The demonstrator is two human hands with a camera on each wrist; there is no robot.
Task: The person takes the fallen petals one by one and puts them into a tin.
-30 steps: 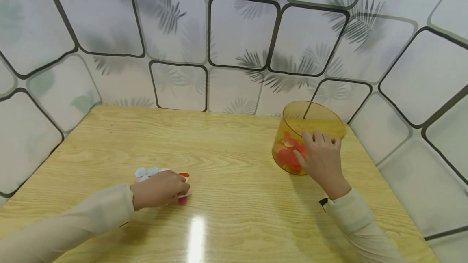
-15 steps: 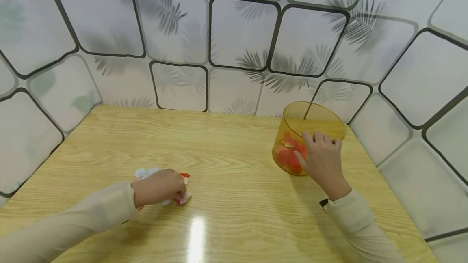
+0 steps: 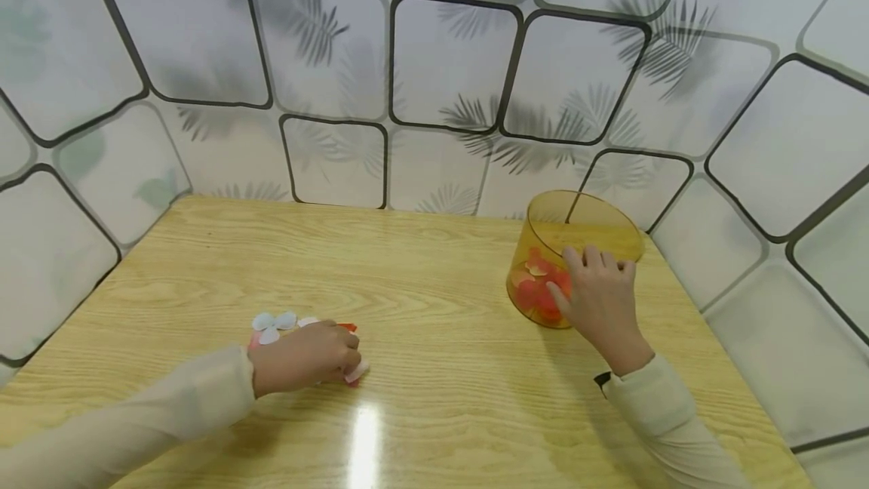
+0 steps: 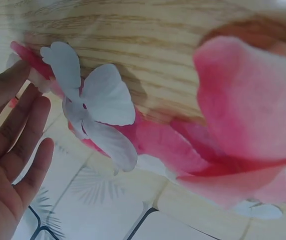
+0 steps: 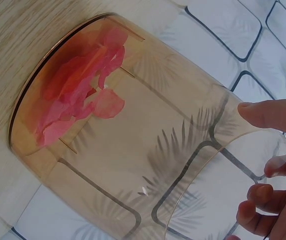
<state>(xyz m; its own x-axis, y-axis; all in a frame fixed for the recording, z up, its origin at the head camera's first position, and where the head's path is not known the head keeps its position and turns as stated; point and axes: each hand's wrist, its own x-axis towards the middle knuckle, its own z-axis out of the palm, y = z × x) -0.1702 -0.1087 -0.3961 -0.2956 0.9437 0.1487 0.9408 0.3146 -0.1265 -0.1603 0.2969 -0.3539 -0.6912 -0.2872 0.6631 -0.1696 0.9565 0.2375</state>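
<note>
My left hand (image 3: pixel 308 357) is low over a small pile of petals on the left of the table. Its thumb and fingertips pinch a pink-and-white petal (image 4: pixel 38 75) at the pile's edge. A white flower (image 4: pixel 90 107) lies on top of the pink petals (image 4: pixel 248 100), partly hidden under the hand in the head view. On the right, a clear amber cylindrical container (image 3: pixel 521 247) stands upright, with red and pink petals (image 5: pixel 77 85) gathered at its bottom. My right hand (image 3: pixel 600 304) grips its near rim, thumb outside and several fingers over the edge.
Beneath both hands is a light wood-grain table (image 3: pixel 407 285). A wall (image 3: pixel 448 59) patterned with dark outlines and leaves rises behind it, close behind the container. A bright reflection lies on the table's near side.
My left hand has shifted slightly right over the pile, drawing a pale petal that way and uncovering more of the white flower. The right hand and container stay in place.
</note>
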